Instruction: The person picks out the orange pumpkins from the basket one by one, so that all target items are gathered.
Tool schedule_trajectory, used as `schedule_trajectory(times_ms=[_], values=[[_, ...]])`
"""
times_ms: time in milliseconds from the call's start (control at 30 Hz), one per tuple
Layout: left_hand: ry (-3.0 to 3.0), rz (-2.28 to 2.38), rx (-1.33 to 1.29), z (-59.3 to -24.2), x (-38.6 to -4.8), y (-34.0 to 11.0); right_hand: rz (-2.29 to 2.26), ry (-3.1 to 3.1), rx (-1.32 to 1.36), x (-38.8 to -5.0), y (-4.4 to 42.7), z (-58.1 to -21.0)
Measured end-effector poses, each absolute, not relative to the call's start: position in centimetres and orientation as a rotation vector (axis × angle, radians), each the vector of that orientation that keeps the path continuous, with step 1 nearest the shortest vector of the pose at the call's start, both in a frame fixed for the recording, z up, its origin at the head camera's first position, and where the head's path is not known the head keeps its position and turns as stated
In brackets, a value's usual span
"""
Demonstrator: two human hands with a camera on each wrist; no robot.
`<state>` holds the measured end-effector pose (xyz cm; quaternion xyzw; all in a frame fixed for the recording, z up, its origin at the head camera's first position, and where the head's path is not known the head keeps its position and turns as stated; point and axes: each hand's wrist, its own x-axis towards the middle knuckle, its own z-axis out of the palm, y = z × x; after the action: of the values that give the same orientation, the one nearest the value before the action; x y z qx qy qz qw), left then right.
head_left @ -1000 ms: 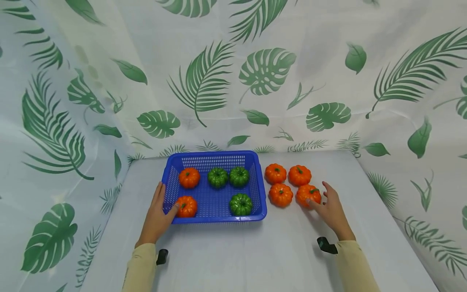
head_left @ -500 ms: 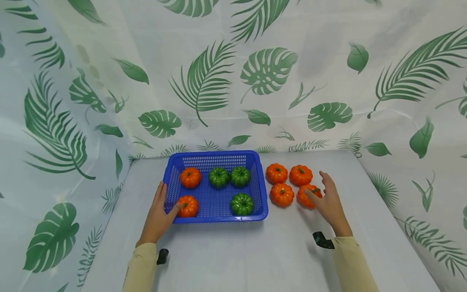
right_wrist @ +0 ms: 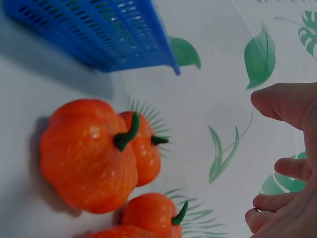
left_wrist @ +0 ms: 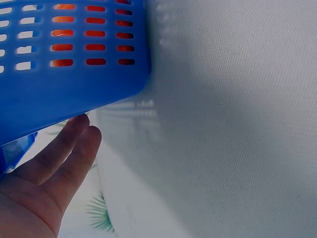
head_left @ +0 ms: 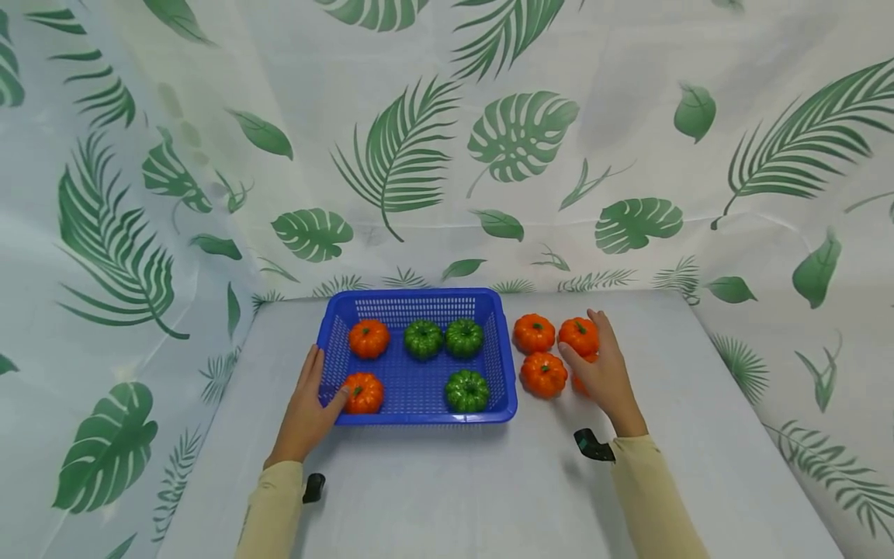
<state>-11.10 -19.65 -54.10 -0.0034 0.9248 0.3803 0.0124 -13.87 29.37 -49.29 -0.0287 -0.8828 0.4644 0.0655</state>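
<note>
Head view: pale tabletop [head_left: 447, 493], backed and flanked by white sheeting [head_left: 426, 260] printed with green fronds and leaves. Sheeting creased, bluer toward the left; its lower edge meets the table at the rear.

Blue basket [head_left: 419, 420] on the table left of centre, near the back, slotted walls, soft shadow along its near side. Inside: two orange pumpkins [head_left: 369, 339] at left, three green pumpkins [head_left: 467, 390] toward middle and right. Four loose orange pumpkins [head_left: 543, 375] clustered on the tabletop just right of the basket, the near-right one partly covered by a hand.

Left hand [head_left: 305, 414] at the basket's near-left corner: thumb over the rim, straight fingers along the outside wall. Right hand [head_left: 604, 380] over the near-right loose pumpkin, thumb and fingers apart, nothing gripped; contact cannot be told. Pale yellow sleeves [head_left: 646, 489], a black device [head_left: 592, 445] at each wrist.

Left wrist view: fine grain in the tabletop, broad grey shade across it, faint slot-like reflections by the basket.

Right wrist view: loose pumpkins with dark green stems, shaded on one side.
</note>
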Motion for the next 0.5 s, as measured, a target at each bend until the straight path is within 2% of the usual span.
schedule_trajectory(times_ms=[500], values=[[2.873,1.191,-0.024,-54.2,-11.1,-19.5,1.566,-2.719,0.197,-16.2,23.1,-48.0]])
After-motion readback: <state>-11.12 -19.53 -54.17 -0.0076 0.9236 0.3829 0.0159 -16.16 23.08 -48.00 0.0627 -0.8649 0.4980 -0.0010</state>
